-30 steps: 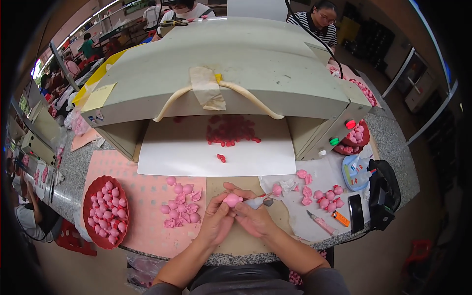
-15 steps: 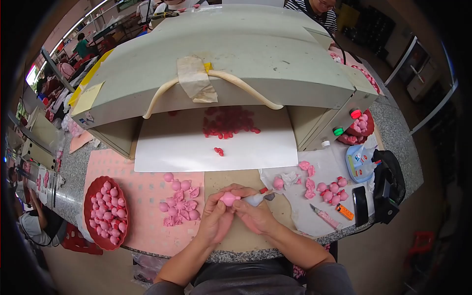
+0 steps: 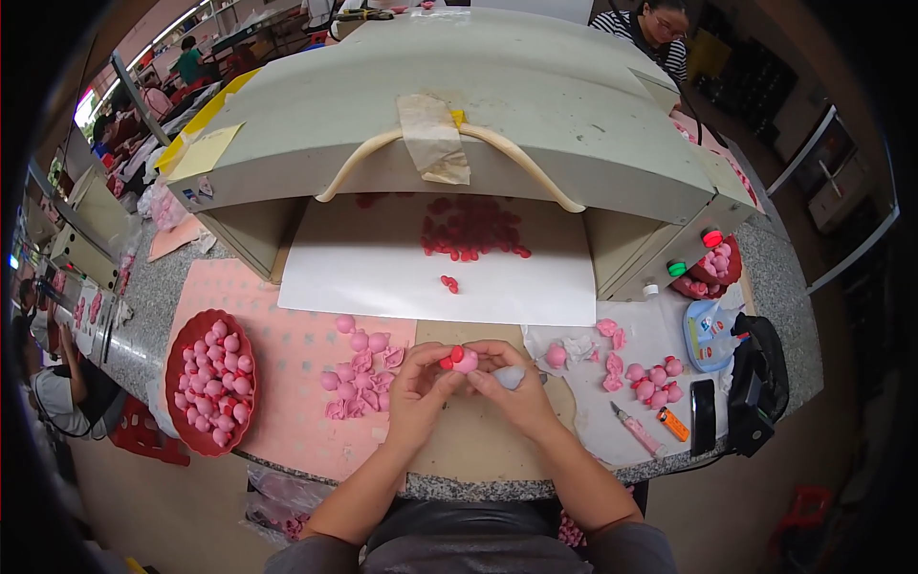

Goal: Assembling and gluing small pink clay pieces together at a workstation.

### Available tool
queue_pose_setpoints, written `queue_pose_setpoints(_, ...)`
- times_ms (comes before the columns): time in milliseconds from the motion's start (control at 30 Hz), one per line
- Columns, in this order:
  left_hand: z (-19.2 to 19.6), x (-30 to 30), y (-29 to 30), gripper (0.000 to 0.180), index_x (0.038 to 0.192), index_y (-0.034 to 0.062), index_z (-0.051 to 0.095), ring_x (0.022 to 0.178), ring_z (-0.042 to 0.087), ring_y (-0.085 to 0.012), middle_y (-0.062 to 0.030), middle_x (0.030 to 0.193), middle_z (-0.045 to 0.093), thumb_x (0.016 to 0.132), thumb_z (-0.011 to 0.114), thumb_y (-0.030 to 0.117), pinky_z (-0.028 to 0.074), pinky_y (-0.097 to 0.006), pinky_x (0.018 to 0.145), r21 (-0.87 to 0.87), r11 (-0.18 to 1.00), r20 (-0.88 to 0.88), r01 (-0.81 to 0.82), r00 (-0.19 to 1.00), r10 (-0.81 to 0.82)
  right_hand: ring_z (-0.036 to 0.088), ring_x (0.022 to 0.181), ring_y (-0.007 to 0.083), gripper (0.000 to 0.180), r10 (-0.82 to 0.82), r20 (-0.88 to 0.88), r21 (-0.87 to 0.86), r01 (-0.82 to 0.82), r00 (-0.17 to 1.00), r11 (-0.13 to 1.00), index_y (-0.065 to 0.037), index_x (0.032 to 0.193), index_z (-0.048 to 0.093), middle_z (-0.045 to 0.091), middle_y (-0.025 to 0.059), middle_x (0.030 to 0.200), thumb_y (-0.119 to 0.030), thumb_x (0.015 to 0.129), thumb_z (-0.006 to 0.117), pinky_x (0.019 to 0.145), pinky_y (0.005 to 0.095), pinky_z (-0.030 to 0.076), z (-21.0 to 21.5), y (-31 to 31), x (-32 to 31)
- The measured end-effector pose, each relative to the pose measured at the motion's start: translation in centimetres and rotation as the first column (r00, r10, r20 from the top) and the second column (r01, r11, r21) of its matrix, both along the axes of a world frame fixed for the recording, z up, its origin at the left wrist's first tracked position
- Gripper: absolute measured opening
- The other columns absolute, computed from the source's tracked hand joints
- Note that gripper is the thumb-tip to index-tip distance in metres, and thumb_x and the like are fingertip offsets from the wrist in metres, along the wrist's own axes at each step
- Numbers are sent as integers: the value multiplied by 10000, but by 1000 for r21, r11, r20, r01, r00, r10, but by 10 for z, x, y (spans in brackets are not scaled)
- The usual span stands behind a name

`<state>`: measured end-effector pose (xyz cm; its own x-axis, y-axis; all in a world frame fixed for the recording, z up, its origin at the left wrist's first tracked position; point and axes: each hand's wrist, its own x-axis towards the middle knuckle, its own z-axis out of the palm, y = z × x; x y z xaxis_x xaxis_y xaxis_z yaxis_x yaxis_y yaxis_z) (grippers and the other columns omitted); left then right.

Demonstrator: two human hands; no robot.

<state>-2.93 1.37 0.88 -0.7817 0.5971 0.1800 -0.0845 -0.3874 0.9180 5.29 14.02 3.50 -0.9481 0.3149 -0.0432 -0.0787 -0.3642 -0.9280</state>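
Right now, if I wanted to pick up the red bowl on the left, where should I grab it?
Probably hold the red bowl by its rim at the middle of its two long edges, coming from the left and right at once. It's a long oval and heaped with pink balls, so gripping both edges should help keep it level.

One head-worn fisheye camera looks down and forward, fairly near, at the left hand (image 3: pixel 417 394), right hand (image 3: pixel 517 394) and worktable (image 3: pixel 786 316).
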Motion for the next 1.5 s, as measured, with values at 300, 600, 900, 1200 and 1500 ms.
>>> queue_pose_setpoints(300, 8, 5, -2, 548, 1307, 28, 366, 1037, 514, -170, -91, 1105, 520, 819, 613, -14, 410, -304, 914, 40, 999, -6, 11, 1000, -11, 563, 827, 114, 395, 21, -12, 116, -19, 1000, 993, -13, 1189, 482, 584, 70, 1009, -89, 831, 634, 699, 240, 479, -5, 0, 1)
queue_pose_setpoints(600, 10, 6, -2, 519, 1302, 21, 374, 1044, 517, -168, -80, 1094, 521, 836, 601, -4, 407, -301, 924, 86, 996, -14, 36, 999, -35, 559, 830, 125, 367, -17, -69, 21, 19, 997, 1000, -11, 1160, 496, 574, 83, 1042, -86, 830, 636, 682, 253, 484, -16, -8, 2)
queue_pose_setpoints(900, 10, 6, -3, 492, 1286, 19, 387, 1037, 519, -171, -81, 1095, 515, 840, 594, -7, 428, -293, 892, 93, 994, -2, 49, 999, -50, 555, 865, 145, 377, 1, -93, -20, -3, 996, 1000, -27, 1171, 474, 553, 95, 1078, -100, 835, 627, 696, 281, 490, -21, -8, 2)
queue_pose_setpoints(1200, 0, 8, -1, 369, 1179, 6, 487, 980, 534, -159, -99, 1160, 465, 827, 590, -35, 481, -240, 751, 45, 998, -58, -35, 998, 38, 514, 749, 112, 367, 54, -154, -630, -141, 987, 763, -128, 1252, 437, 545, 22, 976, -149, 904, 548, 698, 281, 431, -19, -25, 1)
queue_pose_setpoints(1500, 5, 10, 0, 231, 1077, 42, 565, 676, 584, -123, -97, 1150, 471, 850, 577, 0, 490, -198, 524, 109, 994, 80, 32, 996, -41, 502, 751, 103, 336, 27, -159, -651, -125, 987, 748, -121, 1226, 467, 535, 1, 911, -176, 906, 553, 686, 280, 424, -22, -25, 1)
